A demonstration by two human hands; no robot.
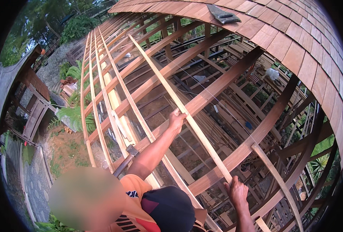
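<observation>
A long, pale wooden batten [204, 138] runs slantwise across the curved rafters. My left hand [177, 120] is closed around its middle, beside a broad reddish rafter [218, 96]. Lower right, my right hand [238, 190] grips the batten's near end, over a nearer rafter [233, 160]. A hammer [129, 151] shows beside the left forearm, its head up and its lower handle hidden. Orange clothing [134, 183] and a dark, rounded, cap-like item [171, 210] fill the lower middle. A blurred patch hides what lies left of them.
Wooden shingles [283, 36] cover the upper right, with a dark flat piece [222, 15] lying on them. Several parallel battens [102, 81] cross the rafters at left. Wide gaps open onto stacked lumber [225, 123] far below. A thin string [218, 104] stretches across the rafters.
</observation>
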